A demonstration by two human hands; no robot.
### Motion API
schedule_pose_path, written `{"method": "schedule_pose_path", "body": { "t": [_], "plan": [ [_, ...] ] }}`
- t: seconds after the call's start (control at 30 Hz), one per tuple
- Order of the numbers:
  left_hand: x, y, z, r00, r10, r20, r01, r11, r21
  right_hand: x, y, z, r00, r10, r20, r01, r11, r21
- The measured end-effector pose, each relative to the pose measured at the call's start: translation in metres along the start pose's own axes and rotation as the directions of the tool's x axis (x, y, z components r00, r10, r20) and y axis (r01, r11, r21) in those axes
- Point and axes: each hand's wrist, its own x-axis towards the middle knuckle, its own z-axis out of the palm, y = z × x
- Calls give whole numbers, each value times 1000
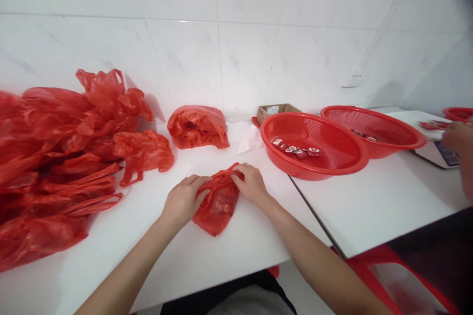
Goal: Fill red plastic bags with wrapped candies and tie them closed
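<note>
A red plastic bag (216,216) lies on the white table in front of me, and small packets show dimly through its film. My left hand (185,198) pinches the bag's upper left edge between thumb and fingers. On the opposite side, my right hand (251,182) grips the gathered top edge. The bag's mouth is bunched between both hands, and its lower corner points toward me. Beyond it sits a folded bundle of red plastic bags (210,128).
Red bags (48,157) are heaped at left. To the right stand a red basin (314,170) holding a few small packets, a second red basin (391,150), and a cardboard box (288,108). Another person's hand (458,138) is by a scale (432,154). A gap (314,214) separates two tables.
</note>
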Motion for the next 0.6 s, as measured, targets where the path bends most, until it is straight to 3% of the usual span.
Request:
{"method": "schedule_pose_path", "body": {
  "t": [0.2,0.33,0.47,0.6],
  "plan": [
    [-2,-1,3,999,-44,2,44,998,-43,-3,-2,-3,1000,-7,-19,8,998,58],
    [-2,10,0,999,-39,-25,32,972,-235,-6,-9,-2,998,-50,-25,51,998,39],
    [-2,19,-7,996,-86,-32,63,890,-451,-4,-9,-3,999,-38,-35,42,993,109],
    [-2,10,-16,978,-210,8,167,751,-638,1,1,-9,986,90,-140,-50,962,270]
  ]
}}
